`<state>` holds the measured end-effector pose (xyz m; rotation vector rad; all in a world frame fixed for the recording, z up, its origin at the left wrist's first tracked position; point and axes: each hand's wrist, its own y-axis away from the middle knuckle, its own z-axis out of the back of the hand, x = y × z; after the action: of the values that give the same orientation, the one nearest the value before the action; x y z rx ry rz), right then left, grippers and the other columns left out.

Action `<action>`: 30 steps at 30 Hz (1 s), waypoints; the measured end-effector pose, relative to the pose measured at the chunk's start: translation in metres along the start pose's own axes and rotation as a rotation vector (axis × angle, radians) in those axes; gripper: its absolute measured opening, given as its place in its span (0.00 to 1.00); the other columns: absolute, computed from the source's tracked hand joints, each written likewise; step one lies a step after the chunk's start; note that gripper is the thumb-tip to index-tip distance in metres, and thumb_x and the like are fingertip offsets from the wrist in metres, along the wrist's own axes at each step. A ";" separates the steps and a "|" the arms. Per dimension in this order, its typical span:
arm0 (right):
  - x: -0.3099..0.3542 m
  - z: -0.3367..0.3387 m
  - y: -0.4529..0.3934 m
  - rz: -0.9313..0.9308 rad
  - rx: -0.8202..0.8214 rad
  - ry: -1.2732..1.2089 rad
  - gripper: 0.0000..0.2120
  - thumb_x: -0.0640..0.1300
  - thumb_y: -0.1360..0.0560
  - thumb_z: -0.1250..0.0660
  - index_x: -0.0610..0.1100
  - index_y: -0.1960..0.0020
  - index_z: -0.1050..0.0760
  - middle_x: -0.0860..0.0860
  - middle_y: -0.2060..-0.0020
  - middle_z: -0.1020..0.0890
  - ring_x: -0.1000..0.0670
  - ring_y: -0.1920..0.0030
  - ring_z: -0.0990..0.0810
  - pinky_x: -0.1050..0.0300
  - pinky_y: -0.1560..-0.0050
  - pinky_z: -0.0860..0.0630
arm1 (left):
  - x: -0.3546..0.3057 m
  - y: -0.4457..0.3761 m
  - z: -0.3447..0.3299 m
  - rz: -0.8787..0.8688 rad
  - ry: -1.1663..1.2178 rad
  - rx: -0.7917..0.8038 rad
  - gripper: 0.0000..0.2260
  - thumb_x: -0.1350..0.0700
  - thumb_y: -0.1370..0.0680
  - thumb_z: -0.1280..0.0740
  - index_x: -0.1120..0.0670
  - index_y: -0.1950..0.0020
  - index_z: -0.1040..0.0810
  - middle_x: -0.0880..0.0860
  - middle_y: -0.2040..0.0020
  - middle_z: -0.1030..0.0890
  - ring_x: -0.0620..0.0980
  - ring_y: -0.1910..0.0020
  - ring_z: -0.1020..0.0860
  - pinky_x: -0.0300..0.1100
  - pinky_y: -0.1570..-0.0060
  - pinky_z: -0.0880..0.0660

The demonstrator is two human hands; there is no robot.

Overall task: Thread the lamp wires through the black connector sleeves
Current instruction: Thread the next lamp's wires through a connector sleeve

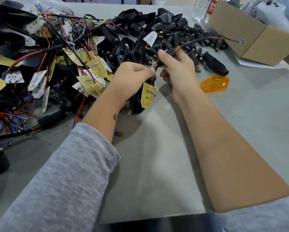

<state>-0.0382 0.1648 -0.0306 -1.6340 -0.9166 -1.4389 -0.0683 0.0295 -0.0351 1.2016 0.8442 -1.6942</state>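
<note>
My left hand (132, 76) grips a black lamp housing (138, 104) with a yellow circuit board (148, 96) hanging out of it, just above the table. My right hand (177, 67) holds a black connector sleeve (169, 52) with a brass threaded end, tilted up to the right. The lamp's black wire (195, 41) comes out of the brass end and runs right to red leads with a blue terminal (240, 41). The stretch of wire between my two hands is mostly hidden by my fingers.
A tangled heap of boards and red and black wires (56, 64) fills the left. Loose black housings (150, 19) and sleeves (190, 41) lie at the back. An orange lens (214, 83) lies right of my hands, below a cardboard box (260, 36). Water bottles (201, 9) stand behind.
</note>
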 end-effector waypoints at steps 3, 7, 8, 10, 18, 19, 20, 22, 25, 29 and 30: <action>-0.001 -0.001 0.001 0.015 0.052 0.074 0.06 0.44 0.24 0.31 0.43 0.51 0.23 0.48 0.62 0.20 0.52 0.68 0.28 0.62 0.67 0.31 | 0.000 0.001 0.000 -0.020 0.012 -0.016 0.09 0.53 0.22 0.32 0.53 0.60 0.15 0.51 0.61 0.15 0.45 0.62 0.20 0.48 0.51 0.23; -0.002 -0.002 0.002 0.058 0.092 0.116 0.03 0.44 0.24 0.30 0.45 0.55 0.23 0.54 0.68 0.21 0.55 0.70 0.26 0.65 0.70 0.31 | -0.001 0.002 0.000 -0.052 0.009 -0.048 0.09 0.55 0.21 0.32 0.50 0.61 0.16 0.48 0.62 0.15 0.44 0.61 0.19 0.45 0.51 0.22; -0.002 -0.001 0.001 0.060 0.096 0.122 0.03 0.44 0.25 0.30 0.46 0.56 0.23 0.55 0.69 0.21 0.56 0.70 0.26 0.65 0.70 0.31 | -0.001 0.002 0.000 -0.058 0.006 -0.054 0.09 0.55 0.21 0.32 0.50 0.60 0.16 0.47 0.62 0.15 0.44 0.60 0.19 0.44 0.51 0.22; -0.001 0.000 0.000 0.059 0.102 0.120 0.04 0.44 0.25 0.29 0.46 0.57 0.23 0.56 0.70 0.21 0.57 0.71 0.26 0.65 0.70 0.31 | -0.002 0.003 -0.001 -0.071 0.007 -0.058 0.08 0.56 0.21 0.32 0.51 0.59 0.16 0.48 0.61 0.15 0.44 0.59 0.18 0.45 0.50 0.21; -0.004 -0.001 0.001 0.028 0.095 0.098 0.05 0.43 0.25 0.29 0.44 0.57 0.23 0.55 0.71 0.22 0.57 0.71 0.26 0.65 0.70 0.30 | -0.003 0.003 -0.001 -0.016 0.035 -0.032 0.09 0.54 0.22 0.33 0.53 0.58 0.15 0.51 0.60 0.15 0.46 0.58 0.19 0.47 0.48 0.23; -0.004 -0.001 0.001 0.029 0.084 0.088 0.04 0.44 0.25 0.29 0.45 0.57 0.23 0.55 0.70 0.21 0.56 0.70 0.26 0.65 0.69 0.30 | -0.003 0.003 -0.001 -0.007 0.051 -0.022 0.09 0.53 0.22 0.33 0.52 0.58 0.15 0.49 0.61 0.15 0.45 0.59 0.19 0.45 0.49 0.23; -0.005 -0.001 0.001 0.030 0.065 0.073 0.04 0.44 0.25 0.30 0.45 0.57 0.23 0.54 0.69 0.21 0.56 0.70 0.26 0.65 0.69 0.30 | -0.003 0.002 -0.001 -0.004 0.060 -0.010 0.08 0.52 0.22 0.32 0.52 0.57 0.15 0.48 0.61 0.16 0.44 0.59 0.19 0.42 0.51 0.24; -0.005 -0.001 0.000 0.032 0.012 0.032 0.04 0.43 0.24 0.30 0.46 0.56 0.23 0.53 0.68 0.21 0.55 0.70 0.26 0.66 0.70 0.30 | -0.002 0.001 -0.002 -0.023 0.032 0.003 0.05 0.52 0.23 0.31 0.52 0.52 0.16 0.47 0.61 0.17 0.40 0.62 0.20 0.34 0.57 0.25; -0.005 -0.001 -0.004 0.009 -0.059 -0.021 0.04 0.46 0.23 0.31 0.46 0.54 0.24 0.50 0.64 0.21 0.54 0.70 0.25 0.63 0.68 0.28 | 0.000 -0.001 -0.005 -0.084 -0.035 -0.004 0.08 0.56 0.23 0.30 0.51 0.45 0.20 0.46 0.60 0.17 0.37 0.65 0.20 0.28 0.61 0.25; -0.002 0.000 -0.009 -0.119 -0.159 -0.183 0.15 0.52 0.17 0.43 0.45 0.51 0.21 0.48 0.63 0.20 0.54 0.70 0.25 0.60 0.68 0.27 | 0.003 -0.001 -0.001 -0.111 -0.039 0.013 0.08 0.58 0.23 0.30 0.46 0.47 0.21 0.51 0.52 0.16 0.39 0.59 0.20 0.32 0.52 0.23; -0.002 0.002 -0.010 -0.129 -0.182 -0.226 0.17 0.50 0.16 0.45 0.45 0.50 0.20 0.48 0.63 0.20 0.54 0.70 0.25 0.60 0.69 0.27 | 0.003 -0.001 0.001 -0.113 -0.047 0.025 0.08 0.57 0.23 0.30 0.46 0.46 0.21 0.52 0.50 0.16 0.40 0.57 0.20 0.34 0.51 0.24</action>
<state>-0.0464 0.1711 -0.0316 -1.9329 -1.0596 -1.4812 -0.0700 0.0280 -0.0378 1.1444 0.8791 -1.8221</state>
